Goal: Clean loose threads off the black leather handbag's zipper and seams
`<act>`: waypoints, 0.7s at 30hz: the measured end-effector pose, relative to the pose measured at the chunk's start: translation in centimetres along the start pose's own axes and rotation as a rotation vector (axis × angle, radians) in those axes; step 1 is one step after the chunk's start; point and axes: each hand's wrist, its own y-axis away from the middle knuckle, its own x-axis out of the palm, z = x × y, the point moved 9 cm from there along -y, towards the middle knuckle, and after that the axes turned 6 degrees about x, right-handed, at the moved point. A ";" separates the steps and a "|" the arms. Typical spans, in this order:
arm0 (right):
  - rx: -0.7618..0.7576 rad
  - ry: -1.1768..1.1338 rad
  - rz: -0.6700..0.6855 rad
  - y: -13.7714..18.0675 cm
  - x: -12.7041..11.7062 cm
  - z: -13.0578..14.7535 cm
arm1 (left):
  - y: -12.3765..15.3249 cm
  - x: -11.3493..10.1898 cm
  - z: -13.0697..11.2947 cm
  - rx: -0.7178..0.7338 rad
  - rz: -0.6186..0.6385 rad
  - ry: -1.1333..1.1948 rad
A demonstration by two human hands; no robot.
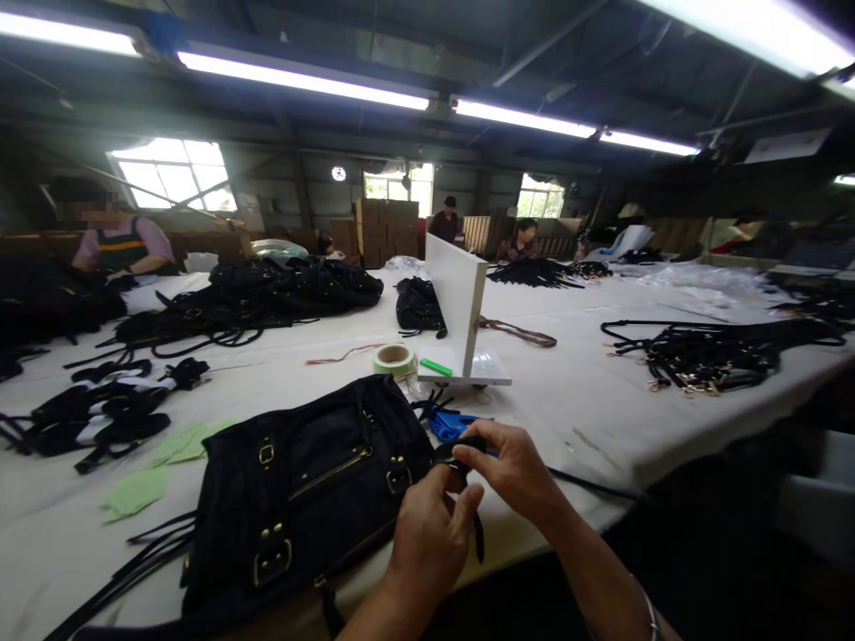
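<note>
Table first: one long white surface, wide enough that several people sit along its far side, each with their own heaps of black straps within reach. I count at least three other people there, one at far left, two near the middle back. One black bag lies flat at the near edge with its buckles up, just left of my hands, so its hardware stays reachable. One white upright board stands on a base behind it, with one roll of tape and one green marker beside its foot. Two green paper scraps lie to the left. One blue tool rests just beyond my fingers. My left hand and right hand meet over the edge, both in a narrow grip pinching one black strap, whose loose end hangs down between them.
</note>
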 end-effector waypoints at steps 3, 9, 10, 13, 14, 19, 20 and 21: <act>0.081 -0.133 -0.038 0.3 0.2 -0.9 | -0.3 -0.4 -0.8 0.025 -0.060 -0.032; 0.179 -0.313 -0.100 0.6 0.6 -2.2 | -0.1 -0.7 -0.8 0.217 -0.127 -0.417; 0.189 -0.328 -0.116 0.6 0.6 -2.4 | -0.2 -0.7 -0.5 0.205 -0.089 -0.494; 0.220 -0.340 -0.188 0.6 0.2 -2.9 | 0.0 -1.2 0.1 0.121 0.054 -0.691; 0.232 -0.343 -0.211 0.6 0.2 -3.1 | 0.1 -1.5 0.0 0.097 0.090 -0.733; 0.266 -0.400 -0.223 0.7 1.4 -3.5 | 1.0 -2.8 -0.2 0.025 0.187 -0.863; 0.263 -0.399 -0.227 0.7 1.7 -3.4 | 1.1 -2.9 -0.1 0.017 0.202 -0.882; 0.256 -0.394 -0.239 0.8 1.8 -3.3 | 1.1 -3.0 0.0 0.013 0.216 -0.894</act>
